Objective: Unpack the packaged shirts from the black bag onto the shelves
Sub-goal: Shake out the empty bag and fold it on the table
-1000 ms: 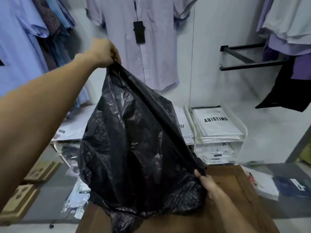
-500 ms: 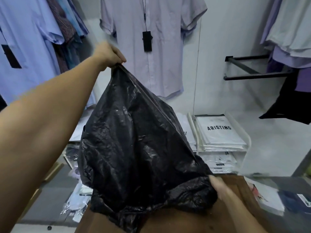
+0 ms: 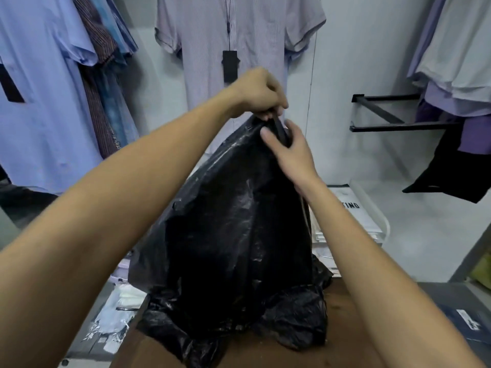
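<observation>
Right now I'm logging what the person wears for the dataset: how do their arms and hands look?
Both forearms are bare, with no sleeve in view. The left hand and right hand wear no gloves, and no rings, watch or bracelet show. Fingernails look short and unpainted.

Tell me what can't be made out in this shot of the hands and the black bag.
All in the head view:
- Black bag: opaque plastic hides its contents.
- Packaged shirts on the clear shelf: the right forearm and the bag cover most; the printed name is cut off.
- Right hand: fingertips hidden behind the bag's top.
- Left hand: fingertips curled under.
</observation>
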### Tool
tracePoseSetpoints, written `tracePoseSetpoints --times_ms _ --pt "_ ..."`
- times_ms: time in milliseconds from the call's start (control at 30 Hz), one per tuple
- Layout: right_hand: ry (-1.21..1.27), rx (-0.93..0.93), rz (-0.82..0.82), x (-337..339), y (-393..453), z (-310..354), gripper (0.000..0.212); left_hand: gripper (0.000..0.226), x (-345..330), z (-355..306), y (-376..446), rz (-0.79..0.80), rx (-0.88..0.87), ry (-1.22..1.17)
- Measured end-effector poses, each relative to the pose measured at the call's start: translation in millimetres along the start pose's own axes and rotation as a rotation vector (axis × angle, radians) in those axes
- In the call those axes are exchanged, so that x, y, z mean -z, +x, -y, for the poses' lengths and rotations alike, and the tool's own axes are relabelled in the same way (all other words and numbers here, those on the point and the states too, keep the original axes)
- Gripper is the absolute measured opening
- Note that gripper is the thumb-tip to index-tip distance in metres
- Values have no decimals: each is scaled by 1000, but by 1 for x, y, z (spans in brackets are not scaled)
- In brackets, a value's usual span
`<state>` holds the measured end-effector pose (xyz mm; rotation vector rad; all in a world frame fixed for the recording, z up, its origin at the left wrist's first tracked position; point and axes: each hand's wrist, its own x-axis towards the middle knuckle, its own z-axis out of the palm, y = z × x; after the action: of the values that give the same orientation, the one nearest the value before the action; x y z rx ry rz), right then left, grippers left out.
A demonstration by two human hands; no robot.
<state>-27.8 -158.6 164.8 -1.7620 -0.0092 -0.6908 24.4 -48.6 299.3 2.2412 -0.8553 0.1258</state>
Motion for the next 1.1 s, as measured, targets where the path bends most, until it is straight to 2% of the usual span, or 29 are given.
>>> tracePoseSetpoints --times_ms 33,67,133,233,333,400,433,467,500,600,667,733,833,900,933,1033,1067,1100 --pt "2 31 -31 -3 14 10 37 21 -2 -5 -2 0 -34 -57" --pt "-2 59 -71 -4 23 18 23 20 -3 -8 -6 -22 -59 -123" --pt "19 72 -107 0 32 24 25 16 4 5 -14 -117 -51 -278" --pt "84 40 -157 17 35 22 18 19 16 57 -26 -186 91 -400" --pt "158 -60 -234 41 34 11 28 20 15 129 -48 -168 338 -238" --pt "241 -106 -267 53 33 3 38 18 12 177 -62 -214 490 -115" --pt "270 -114 -288 56 30 1 40 26 10 198 -69 -232 566 -77" --pt "272 -112 -307 59 28 -1 41 46 6 213 -75 -206 667 -76" --pt "277 -116 -328 62 27 -4 41 64 2 223 -84 -113 785 -109" --pt "286 -119 -376 70 28 -14 55 94 -12 235 -108 240 1015 -229" --pt "276 -122 -391 71 26 -13 41 110 -24 242 -114 407 1063 -262" --pt "315 -127 -417 71 24 -12 29 122 -31 255 -114 464 1090 -254" --pt "343 -116 -445 75 21 -16 26 145 -41 273 -113 500 1164 -228" --pt "365 -117 -455 80 19 -18 26 133 -45 277 -119 459 1205 -173" --pt "374 -121 -464 84 18 -19 27 114 -45 279 -123 435 1204 -164" --pt "372 -164 -479 95 17 -22 26 28 -42 281 -130 324 1057 -111" --pt "352 -192 -492 98 18 -26 22 9 -40 286 -127 220 993 -133" --pt "288 -217 -531 101 19 -30 17 6 -37 291 -122 96 939 -188"
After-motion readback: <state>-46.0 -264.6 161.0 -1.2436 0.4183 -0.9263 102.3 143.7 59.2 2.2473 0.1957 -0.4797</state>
